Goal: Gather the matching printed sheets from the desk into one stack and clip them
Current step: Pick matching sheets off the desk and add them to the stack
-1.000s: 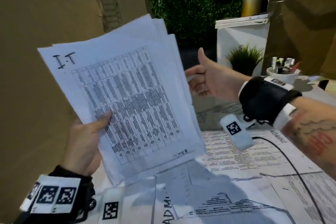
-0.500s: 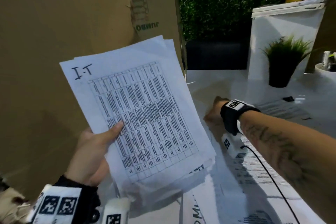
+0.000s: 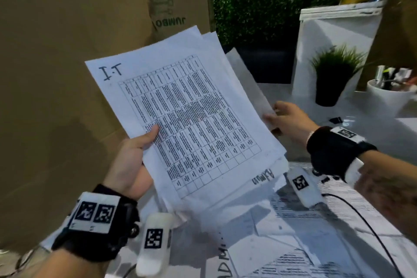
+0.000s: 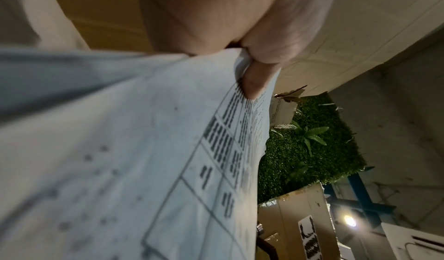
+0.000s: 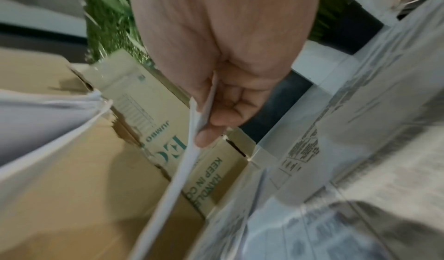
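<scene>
Right hand (image 3: 291,119) had risen off the bench (image 3: 372,142), its grip pinching a sheet (image 3: 250,79); left hand (image 3: 133,160) gripped the stack (image 3: 191,119).

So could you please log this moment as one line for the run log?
left hand: holds I.T stack raised | right hand: pinches single sheet behind stack | binder clip: on desk | clipping: not yet

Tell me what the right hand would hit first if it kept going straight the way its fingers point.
Probably the stack of sheets held by the left hand. The right hand, pinching one sheet, points leftward at the stack's right edge; depth is unclear, so it might slip behind.
</scene>
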The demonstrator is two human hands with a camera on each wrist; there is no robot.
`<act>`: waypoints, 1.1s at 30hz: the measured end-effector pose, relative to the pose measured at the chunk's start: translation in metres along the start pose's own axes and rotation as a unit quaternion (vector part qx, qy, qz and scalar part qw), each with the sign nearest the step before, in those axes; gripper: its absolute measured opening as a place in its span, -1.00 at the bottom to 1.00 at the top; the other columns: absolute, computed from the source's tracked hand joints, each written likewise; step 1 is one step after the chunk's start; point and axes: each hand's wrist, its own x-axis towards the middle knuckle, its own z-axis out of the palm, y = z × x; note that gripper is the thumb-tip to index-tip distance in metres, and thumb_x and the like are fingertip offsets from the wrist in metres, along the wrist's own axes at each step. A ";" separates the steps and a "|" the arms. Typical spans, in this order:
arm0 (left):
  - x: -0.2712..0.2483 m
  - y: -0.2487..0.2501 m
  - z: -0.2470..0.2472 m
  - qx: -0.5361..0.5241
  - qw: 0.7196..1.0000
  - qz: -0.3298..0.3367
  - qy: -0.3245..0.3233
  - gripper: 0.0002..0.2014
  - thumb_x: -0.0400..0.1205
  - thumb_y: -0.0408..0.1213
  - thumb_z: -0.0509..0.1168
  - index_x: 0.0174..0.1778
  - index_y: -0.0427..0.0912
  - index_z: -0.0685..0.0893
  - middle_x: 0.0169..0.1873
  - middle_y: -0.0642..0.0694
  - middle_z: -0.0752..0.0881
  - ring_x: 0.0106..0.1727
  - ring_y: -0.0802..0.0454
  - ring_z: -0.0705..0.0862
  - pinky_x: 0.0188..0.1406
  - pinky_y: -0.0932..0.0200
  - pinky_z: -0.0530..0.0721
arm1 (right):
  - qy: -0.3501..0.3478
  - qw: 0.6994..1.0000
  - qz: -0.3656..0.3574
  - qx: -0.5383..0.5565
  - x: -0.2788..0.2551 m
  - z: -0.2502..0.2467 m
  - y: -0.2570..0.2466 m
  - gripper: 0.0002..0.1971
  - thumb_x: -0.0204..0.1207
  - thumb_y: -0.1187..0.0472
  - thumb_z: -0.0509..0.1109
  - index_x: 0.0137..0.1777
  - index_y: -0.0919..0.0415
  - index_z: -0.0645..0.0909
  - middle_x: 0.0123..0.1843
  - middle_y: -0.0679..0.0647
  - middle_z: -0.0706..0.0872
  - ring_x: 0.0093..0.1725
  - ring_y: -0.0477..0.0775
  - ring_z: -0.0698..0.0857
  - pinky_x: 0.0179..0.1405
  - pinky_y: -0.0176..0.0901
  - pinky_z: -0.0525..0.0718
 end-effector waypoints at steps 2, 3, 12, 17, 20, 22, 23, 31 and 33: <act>0.001 -0.002 0.014 -0.001 1.000 -0.010 -0.023 -0.59 0.79 -0.30 0.18 -0.14 -0.26 0.94 -0.09 -0.18 0.92 -0.22 -0.01 0.92 -0.43 0.12 0.84 | -0.034 0.988 -0.008 0.152 -0.031 -0.010 -0.006 -0.99 0.64 0.36 0.36 -0.01 0.29 0.60 -0.19 0.13 0.79 -0.36 0.03 0.76 -0.41 -0.19 0.74; 0.000 -0.003 0.022 0.003 1.000 -0.009 -0.026 -0.55 0.79 -0.29 0.19 -0.26 -0.22 0.93 -0.24 -0.11 0.93 -0.33 0.06 0.90 -0.48 0.18 0.80 | -0.055 0.980 -0.018 0.190 -0.044 -0.016 -0.007 -0.95 0.59 0.33 0.40 0.01 0.26 0.62 -0.17 0.13 0.81 -0.34 0.04 0.78 -0.35 -0.11 0.76; -0.006 -0.016 0.063 0.036 0.996 0.007 -0.078 -0.72 0.75 -0.33 0.26 0.28 -0.27 0.79 0.13 -0.18 0.89 0.10 -0.12 0.89 -0.05 -0.03 0.87 | -0.099 0.969 -0.064 0.215 -0.108 -0.067 -0.020 -0.89 0.51 0.20 0.40 -0.01 0.10 0.72 -0.07 0.10 0.85 -0.18 0.03 0.84 -0.31 -0.11 0.81; -0.013 -0.005 0.079 0.052 0.983 0.168 -0.053 -0.50 0.64 -0.38 0.46 0.52 -0.33 0.60 0.36 -0.27 0.77 0.37 -0.18 0.76 0.48 -0.30 0.62 | -0.086 0.965 -0.044 0.245 -0.105 -0.077 -0.048 -0.65 0.51 -0.08 0.33 0.17 0.10 0.68 0.09 0.08 0.84 0.00 0.12 0.84 -0.10 0.05 0.83; -0.021 -0.001 0.087 0.065 0.970 0.226 -0.055 -0.39 0.60 -0.44 0.49 0.57 -0.38 0.48 0.36 -0.30 0.74 0.40 -0.26 0.73 0.40 -0.36 0.67 | -0.069 0.969 -0.079 0.223 -0.106 -0.069 -0.064 -0.67 0.42 0.15 0.48 0.19 0.13 0.69 0.07 0.07 0.84 0.02 0.09 0.82 -0.01 0.08 0.81; -0.026 0.000 0.086 0.073 0.961 0.260 -0.066 -0.31 0.55 -0.47 0.47 0.61 -0.41 0.39 0.40 -0.31 0.70 0.40 -0.23 0.73 0.37 -0.30 0.70 | -0.057 0.973 -0.091 0.204 -0.108 -0.060 -0.070 -0.64 0.39 0.21 0.50 0.21 0.18 0.69 0.02 0.03 0.85 0.02 0.03 0.82 0.03 0.02 0.79; -0.027 -0.001 0.083 0.075 0.957 0.269 -0.078 -0.28 0.54 -0.49 0.45 0.63 -0.43 0.35 0.43 -0.35 0.67 0.41 -0.23 0.72 0.37 -0.29 0.70 | -0.056 0.975 -0.093 0.196 -0.109 -0.056 -0.070 -0.63 0.37 0.21 0.50 0.20 0.19 0.69 0.04 0.04 0.85 0.06 0.03 0.82 0.09 0.02 0.77; -0.036 -0.032 0.055 0.177 0.956 0.204 -0.117 -0.63 0.45 -0.27 0.59 0.17 0.02 0.78 0.05 0.14 0.90 0.22 0.07 0.84 0.19 0.13 0.80 | -0.106 0.979 -0.069 0.160 -0.118 -0.045 -0.048 -0.51 0.34 0.19 0.53 0.31 0.14 0.67 0.25 0.01 0.81 0.29 0.05 0.76 0.29 0.00 0.66; -0.033 -0.032 0.054 0.220 0.945 0.208 -0.122 -0.76 0.45 -0.19 0.55 0.00 0.17 0.86 0.02 0.25 0.89 0.17 0.23 0.83 0.25 0.15 0.73 | -0.099 0.980 -0.076 0.154 -0.115 -0.039 -0.051 -0.59 0.33 0.18 0.54 0.21 0.09 0.70 0.20 0.00 0.83 0.24 -0.02 0.78 0.25 -0.10 0.68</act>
